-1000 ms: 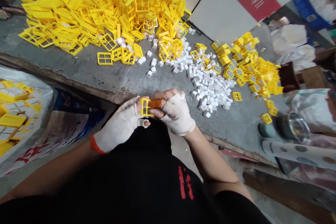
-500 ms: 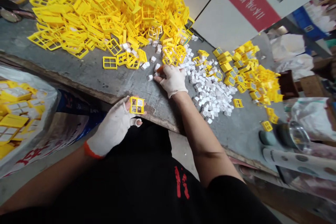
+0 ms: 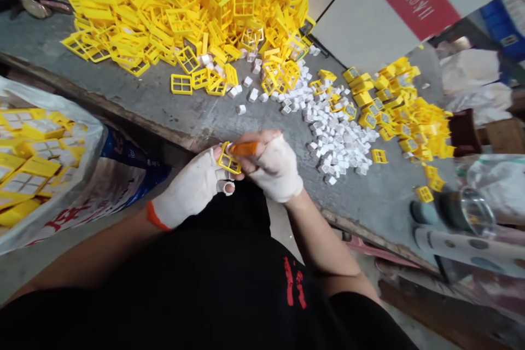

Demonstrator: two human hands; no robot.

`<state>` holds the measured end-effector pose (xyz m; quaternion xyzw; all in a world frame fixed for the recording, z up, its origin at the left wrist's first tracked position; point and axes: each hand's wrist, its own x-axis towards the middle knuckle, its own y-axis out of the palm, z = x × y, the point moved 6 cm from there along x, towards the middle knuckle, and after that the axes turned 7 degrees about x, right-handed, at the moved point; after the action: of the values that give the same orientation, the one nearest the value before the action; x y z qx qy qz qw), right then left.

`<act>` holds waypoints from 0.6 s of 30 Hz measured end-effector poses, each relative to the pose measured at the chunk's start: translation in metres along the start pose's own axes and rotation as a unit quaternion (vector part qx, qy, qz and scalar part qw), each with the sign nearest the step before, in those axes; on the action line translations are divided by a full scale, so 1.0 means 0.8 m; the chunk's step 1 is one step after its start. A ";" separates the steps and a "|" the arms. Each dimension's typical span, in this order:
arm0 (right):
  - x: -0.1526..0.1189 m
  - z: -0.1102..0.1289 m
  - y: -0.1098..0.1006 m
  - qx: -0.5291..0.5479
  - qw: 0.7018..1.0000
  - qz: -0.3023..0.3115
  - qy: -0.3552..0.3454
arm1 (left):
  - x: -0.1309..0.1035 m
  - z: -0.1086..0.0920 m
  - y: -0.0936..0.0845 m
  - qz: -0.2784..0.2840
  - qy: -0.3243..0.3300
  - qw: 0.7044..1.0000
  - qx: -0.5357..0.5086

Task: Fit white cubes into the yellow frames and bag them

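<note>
My left hand (image 3: 191, 188), in a white fingerless glove with an orange cuff, holds a small yellow toy window frame (image 3: 228, 159) at its fingertips. My right hand (image 3: 274, 164), also gloved, is closed right against the frame, its fingertips at the frame's upper right. An orange cylinder-like piece (image 3: 245, 149) lies along its index finger; whether it is a finger cover or a tool I cannot tell. What the right fingertips pinch is hidden. Beyond the hands, small white pieces (image 3: 334, 136) lie in a heap on the grey table (image 3: 156, 112).
A large pile of yellow frames (image 3: 176, 16) covers the table's back left. More yellow pieces (image 3: 426, 126) are heaped at the right. A white carton (image 3: 361, 16) stands behind. At lower left is a sack (image 3: 96, 158) of yellow-and-white pieces. Cups (image 3: 467, 213) stand at far right.
My right hand has come from the white pieces toward me, up to the yellow frame in my left hand. The frame has tilted. The whole view has shifted slightly.
</note>
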<state>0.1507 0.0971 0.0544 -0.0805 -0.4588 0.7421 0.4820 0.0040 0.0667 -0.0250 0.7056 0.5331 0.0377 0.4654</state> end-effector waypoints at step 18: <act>-0.010 0.016 0.020 -0.065 0.996 0.011 -0.053 | -0.019 -0.002 -0.011 0.038 -0.006 0.999 0.001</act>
<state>0.1378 0.0811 0.0468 -0.0772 -0.5298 0.7194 0.4425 -0.0091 0.0556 -0.0235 0.7264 0.5029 0.0506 0.4657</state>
